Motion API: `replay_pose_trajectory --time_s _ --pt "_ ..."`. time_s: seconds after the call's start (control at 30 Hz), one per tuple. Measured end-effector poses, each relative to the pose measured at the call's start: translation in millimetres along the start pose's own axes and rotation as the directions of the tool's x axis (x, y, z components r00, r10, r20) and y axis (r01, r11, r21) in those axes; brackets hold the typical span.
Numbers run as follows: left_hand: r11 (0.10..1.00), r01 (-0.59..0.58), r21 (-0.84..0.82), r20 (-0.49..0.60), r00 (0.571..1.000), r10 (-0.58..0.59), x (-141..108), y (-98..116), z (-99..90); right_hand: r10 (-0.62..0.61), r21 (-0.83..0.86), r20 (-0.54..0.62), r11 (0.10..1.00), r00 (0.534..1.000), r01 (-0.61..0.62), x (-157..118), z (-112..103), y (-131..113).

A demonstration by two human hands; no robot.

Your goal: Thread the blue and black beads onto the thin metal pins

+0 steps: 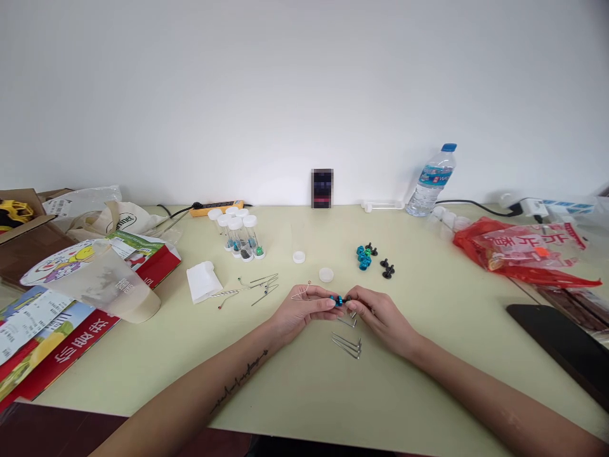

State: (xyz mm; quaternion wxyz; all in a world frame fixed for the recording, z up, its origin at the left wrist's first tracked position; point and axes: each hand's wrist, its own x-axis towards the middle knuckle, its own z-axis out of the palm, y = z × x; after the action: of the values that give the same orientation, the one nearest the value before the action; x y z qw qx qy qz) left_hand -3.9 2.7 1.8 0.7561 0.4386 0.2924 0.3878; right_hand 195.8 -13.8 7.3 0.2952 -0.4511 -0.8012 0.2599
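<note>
Blue knob (339,301) pinched in our left hand (301,311), dark screw (348,298) at three o'clock pinched in our right hand (384,315): we should align both.

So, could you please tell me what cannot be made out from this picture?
All in the head view:
- Much of the blue piece: covered by the left hand.
- Most of the dark piece: covered by the fingers of the right hand.
- Dark screen by the wall: pixelated.
- Small contents of the clear tubes: too small.
- Black slab: cut off by the right edge.
</note>
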Motion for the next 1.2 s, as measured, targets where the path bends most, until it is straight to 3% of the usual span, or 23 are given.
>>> replay_pose_trajectory --time_s 0.2,0.4,0.6,0.83,1.03,1.2 --pt "1.0 -0.01 0.008 0.007 1.0 0.01 0.2 -0.8 -1.3 0.01 0.019 -0.026 1.0 1.0 -0.009 -0.5 2.2 2.8" --pt "1.0 0.008 0.027 0.015 1.0 -0.008 0.0 -2.2 -1.3 -0.019 0.031 0.041 0.999 0.999 0.018 -0.1 -0.1 2.1" --pt "1.0 0.012 0.027 0.007 1.0 -0.012 0.0 -0.3 -1.4 0.015 0.013 -0.031 1.0 0.999 -0.015 -0.9 3.0 4.1" --pt "0.999 0.01 0.05 0.037 0.999 -0.012 0.3 -2.3 -1.6 -0.017 0.044 0.051 0.999 0.999 0.014 -0.8 0.9 1.7" --pt "0.999 0.001 0.043 0.019 1.0 -0.002 0.7 -2.3 -2.5 0.003 0.002 -0.025 1.0 1.0 -0.003 -2.7 4.7 3.0" --pt "0.999 0.009 0.05 0.016 1.0 -0.01 0.3 -2.6 -1.8 -0.003 0.011 -0.007 1.0 1.0 0.003 -2.9 4.2 3.3"
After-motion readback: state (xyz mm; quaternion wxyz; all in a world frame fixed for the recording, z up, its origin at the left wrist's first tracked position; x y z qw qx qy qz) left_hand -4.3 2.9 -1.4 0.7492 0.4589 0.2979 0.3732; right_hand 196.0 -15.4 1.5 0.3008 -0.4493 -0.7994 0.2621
